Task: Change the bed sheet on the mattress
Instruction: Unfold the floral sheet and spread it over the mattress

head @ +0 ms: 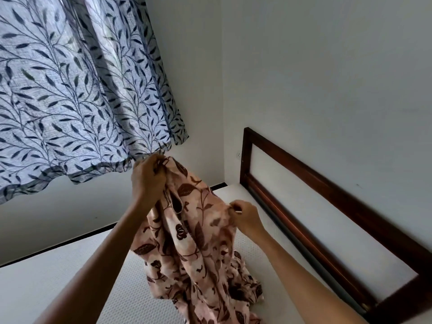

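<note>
The pink floral sheet (194, 249) hangs bunched above the bare white mattress (70, 277), its lower folds pooled on it. It looks light, limp and quick to tangle, so a hem or corner is probably the best hold. The left grip (147, 181) is curled round the gathered top, raised high. The right grip (245, 218) pinches an edge lower down, on the side of the wooden headboard (327, 183).

Bottom edge cuts off the sheet (198, 253) — curtain (70, 90) cropped top, left.
</note>
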`<state>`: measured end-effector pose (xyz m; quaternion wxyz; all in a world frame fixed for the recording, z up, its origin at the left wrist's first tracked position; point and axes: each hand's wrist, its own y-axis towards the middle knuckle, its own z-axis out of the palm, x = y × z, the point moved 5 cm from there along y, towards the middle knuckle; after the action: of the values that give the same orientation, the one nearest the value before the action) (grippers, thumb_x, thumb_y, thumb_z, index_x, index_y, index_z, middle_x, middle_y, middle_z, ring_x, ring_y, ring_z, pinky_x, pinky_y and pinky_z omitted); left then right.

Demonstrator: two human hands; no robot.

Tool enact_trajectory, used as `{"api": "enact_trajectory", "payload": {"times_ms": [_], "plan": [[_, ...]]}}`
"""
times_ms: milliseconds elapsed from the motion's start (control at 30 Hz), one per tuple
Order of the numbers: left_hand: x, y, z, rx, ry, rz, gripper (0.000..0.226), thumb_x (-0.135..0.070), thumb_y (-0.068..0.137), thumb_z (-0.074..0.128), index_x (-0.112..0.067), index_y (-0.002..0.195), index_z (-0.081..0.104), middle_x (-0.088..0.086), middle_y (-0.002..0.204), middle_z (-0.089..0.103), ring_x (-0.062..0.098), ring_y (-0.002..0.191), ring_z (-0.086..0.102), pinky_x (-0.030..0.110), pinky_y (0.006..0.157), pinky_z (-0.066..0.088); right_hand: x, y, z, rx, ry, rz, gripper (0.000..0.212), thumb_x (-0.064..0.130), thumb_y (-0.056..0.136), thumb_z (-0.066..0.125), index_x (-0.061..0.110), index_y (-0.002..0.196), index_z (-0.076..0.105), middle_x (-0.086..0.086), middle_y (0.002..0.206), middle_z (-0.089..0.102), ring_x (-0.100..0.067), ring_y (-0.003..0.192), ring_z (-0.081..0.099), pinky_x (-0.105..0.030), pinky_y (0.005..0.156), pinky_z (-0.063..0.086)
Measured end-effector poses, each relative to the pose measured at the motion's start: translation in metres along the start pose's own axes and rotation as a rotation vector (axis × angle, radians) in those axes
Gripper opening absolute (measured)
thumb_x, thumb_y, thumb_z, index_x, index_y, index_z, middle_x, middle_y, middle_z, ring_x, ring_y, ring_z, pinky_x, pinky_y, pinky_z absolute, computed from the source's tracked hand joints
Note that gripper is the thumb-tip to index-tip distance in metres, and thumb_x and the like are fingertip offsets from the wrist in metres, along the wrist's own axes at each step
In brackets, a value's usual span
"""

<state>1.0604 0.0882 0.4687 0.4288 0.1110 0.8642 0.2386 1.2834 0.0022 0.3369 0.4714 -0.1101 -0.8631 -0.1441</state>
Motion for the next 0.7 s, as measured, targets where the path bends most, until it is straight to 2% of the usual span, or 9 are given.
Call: {"api": "enact_trajectory", "payload": {"times_ms": [67,167,233,267,333,400,467,600,700], "plan": [[0.016,-0.003,0.007,0.146,0.239,-0.023,0.030,-0.014,0.085,0.060,-0.017,0.115,0.062,0.010,0.118,0.063,0.031,0.112,0.051,0.042,0.092,0.037,0.015,0.006,-0.009,-0.058,0.135,0.052,0.009,0.010,0.090,0.051,0.008,0.088,0.059,0.001,0.073,0.058,-0.010,0.066,0.052,-0.017,0.058,0.040],[0.016,-0.034,0.038,0.578,0.382,0.121,0.082,-0.042,0.071,0.075,-0.021,0.139,0.036,0.009,0.139,0.045,0.029,0.134,0.029,0.050,0.110,0.021,0.058,0.012,-0.014,-0.043,0.102,-0.139,0.012,0.009,0.094,0.048,0.008,0.098,0.059,0.004,0.078,0.059,-0.004,0.064,0.052,-0.017,0.060,0.041],[0.004,-0.061,0.060,0.778,0.277,0.190,0.108,-0.058,0.057,0.074,-0.018,0.145,0.027,0.006,0.145,0.037,0.026,0.139,0.022,0.050,0.112,0.014,0.087,0.010,-0.009,0.008,0.013,-0.299,0.014,0.012,0.094,0.049,0.009,0.100,0.061,0.000,0.085,0.066,-0.006,0.067,0.058,-0.024,0.063,0.047],[0.000,-0.070,0.069,0.798,0.176,0.196,0.105,-0.058,0.057,0.072,-0.015,0.143,0.031,0.006,0.141,0.043,0.024,0.134,0.032,0.044,0.109,0.022,0.096,0.009,-0.005,0.018,-0.055,-0.360,0.015,0.014,0.095,0.049,0.010,0.101,0.062,-0.002,0.089,0.068,-0.011,0.072,0.062,-0.028,0.067,0.050],[-0.003,-0.073,0.077,0.733,0.006,0.111,0.058,-0.035,0.071,0.075,-0.005,0.117,0.057,0.010,0.109,0.065,0.019,0.098,0.058,0.025,0.080,0.040,0.106,0.005,-0.003,-0.022,-0.164,-0.466,0.017,0.014,0.095,0.048,0.012,0.104,0.063,-0.004,0.094,0.070,-0.017,0.082,0.065,-0.033,0.073,0.053],[0.001,-0.072,0.077,0.694,0.024,0.082,0.018,-0.015,0.083,0.066,0.003,0.085,0.064,0.010,0.073,0.061,0.013,0.066,0.050,0.018,0.056,0.032,0.104,0.003,-0.009,-0.102,-0.158,-0.508,0.017,0.015,0.095,0.048,0.012,0.104,0.063,-0.004,0.094,0.070,-0.019,0.084,0.066,-0.038,0.073,0.055],[0.011,-0.074,0.075,0.709,0.086,0.119,0.017,-0.013,0.085,0.063,0.001,0.075,0.064,-0.002,0.058,0.052,0.007,0.054,0.045,0.017,0.051,0.030,0.097,0.005,-0.018,-0.147,-0.134,-0.491,0.021,0.023,0.095,0.047,0.011,0.103,0.062,-0.005,0.093,0.069,-0.020,0.083,0.066,-0.040,0.071,0.055],[0.056,-0.074,0.067,0.531,0.170,0.091,0.010,-0.005,0.079,0.066,0.000,0.071,0.065,0.000,0.060,0.051,0.022,0.062,0.052,0.028,0.054,0.032,0.096,0.008,-0.022,-0.156,-0.229,-0.569,0.022,0.026,0.095,0.048,0.010,0.101,0.061,-0.004,0.082,0.069,-0.020,0.069,0.066,-0.041,0.061,0.056],[0.081,-0.069,0.058,0.426,0.209,0.014,0.020,0.003,0.074,0.065,-0.006,0.090,0.073,0.011,0.083,0.063,0.031,0.079,0.060,0.032,0.064,0.044,0.089,0.001,-0.016,-0.008,-0.518,-0.644,0.061,0.065,0.083,0.045,0.011,0.104,0.063,-0.001,0.083,0.071,-0.019,0.067,0.067,-0.036,0.060,0.056]]}}
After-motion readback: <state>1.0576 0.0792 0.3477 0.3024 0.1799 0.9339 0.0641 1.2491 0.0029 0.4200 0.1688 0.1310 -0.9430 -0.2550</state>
